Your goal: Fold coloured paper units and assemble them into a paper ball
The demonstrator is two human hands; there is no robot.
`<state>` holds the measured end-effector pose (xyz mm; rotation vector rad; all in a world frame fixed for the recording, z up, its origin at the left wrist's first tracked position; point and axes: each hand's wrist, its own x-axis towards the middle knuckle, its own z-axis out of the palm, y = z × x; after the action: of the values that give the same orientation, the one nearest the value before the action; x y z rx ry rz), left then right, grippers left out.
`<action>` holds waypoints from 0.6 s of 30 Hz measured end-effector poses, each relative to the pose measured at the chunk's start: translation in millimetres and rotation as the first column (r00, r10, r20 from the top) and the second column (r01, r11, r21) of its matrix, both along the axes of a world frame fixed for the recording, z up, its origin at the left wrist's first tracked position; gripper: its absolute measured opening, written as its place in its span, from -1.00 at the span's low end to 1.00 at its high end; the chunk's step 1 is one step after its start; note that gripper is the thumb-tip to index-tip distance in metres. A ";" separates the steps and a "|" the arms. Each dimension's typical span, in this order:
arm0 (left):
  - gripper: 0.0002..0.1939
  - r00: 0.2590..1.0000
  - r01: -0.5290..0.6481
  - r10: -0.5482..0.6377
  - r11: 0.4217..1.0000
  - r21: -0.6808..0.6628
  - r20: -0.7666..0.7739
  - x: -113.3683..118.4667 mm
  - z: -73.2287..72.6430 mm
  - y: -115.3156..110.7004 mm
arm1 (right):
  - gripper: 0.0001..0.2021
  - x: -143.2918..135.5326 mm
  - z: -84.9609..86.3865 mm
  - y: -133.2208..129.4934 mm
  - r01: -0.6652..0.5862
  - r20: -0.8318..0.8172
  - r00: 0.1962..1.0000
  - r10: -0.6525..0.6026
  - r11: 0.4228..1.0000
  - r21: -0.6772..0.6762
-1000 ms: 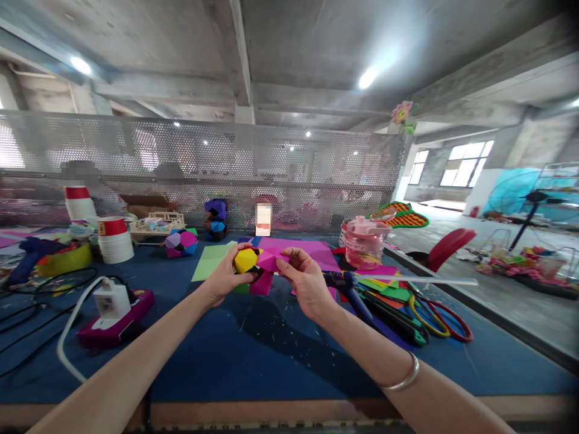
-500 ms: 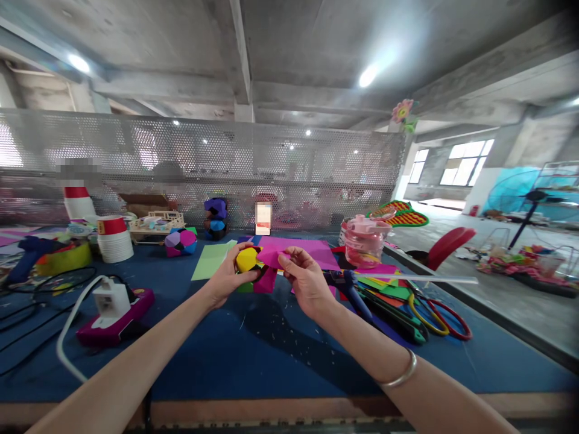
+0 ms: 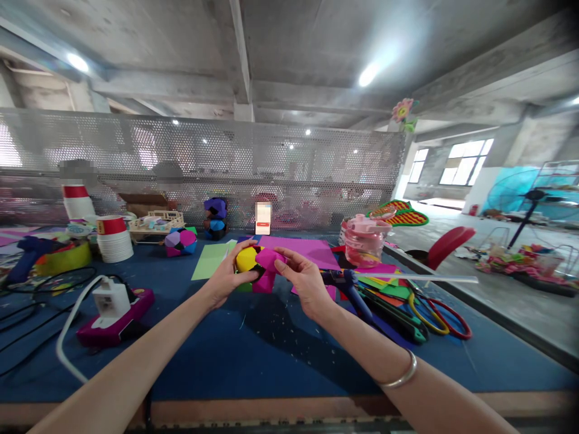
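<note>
My left hand [image 3: 228,276] is closed round the left side of a small paper ball [image 3: 246,259] with yellow and black faces. A magenta paper piece [image 3: 269,261] covers the ball's right side. My right hand [image 3: 304,280] pinches that magenta piece at its right edge between thumb and fingers. The ball is held above the blue table mat, and its underside is hidden. Behind the hands lies a flat magenta sheet [image 3: 312,248], and a light green sheet [image 3: 208,260] is to the left.
Right of my hands lie a glue gun [image 3: 348,286] with a clear glue stick, a utility knife [image 3: 398,316] and scissors [image 3: 441,316]. A pink jug [image 3: 364,241] stands behind them. To the left are a power strip [image 3: 115,322], stacked paper cups [image 3: 114,241] and a multicoloured paper ball [image 3: 181,241].
The magenta piece has been brought against the ball's right side and now curves over it. My right fingers have shifted slightly along its edge; my left hand stays nearly still.
</note>
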<state>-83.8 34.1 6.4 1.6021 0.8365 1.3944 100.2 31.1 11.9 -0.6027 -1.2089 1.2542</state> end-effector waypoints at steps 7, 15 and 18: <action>-0.32 0.997 0.043 -0.041 0.998 -0.039 0.071 -1.1 0.4 -1.3 | -0.56 -0.1 -2.3 -0.9 -0.021 0.015 1.000 0.021 1.000 0.007; -0.47 0.964 0.175 -0.145 0.977 -0.121 0.222 0.6 6.5 -6.2 | -0.58 1.0 0.5 -3.3 -0.050 0.060 0.997 0.047 0.998 0.046; -0.47 0.967 0.165 -0.140 0.981 -0.102 0.215 2.7 7.8 -8.4 | -0.57 1.3 0.1 -2.6 -0.056 0.067 0.996 0.052 0.997 0.050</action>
<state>-81.1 25.7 14.3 1.3739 0.6465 1.3480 101.5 28.5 12.1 -0.5802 -1.3158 1.2527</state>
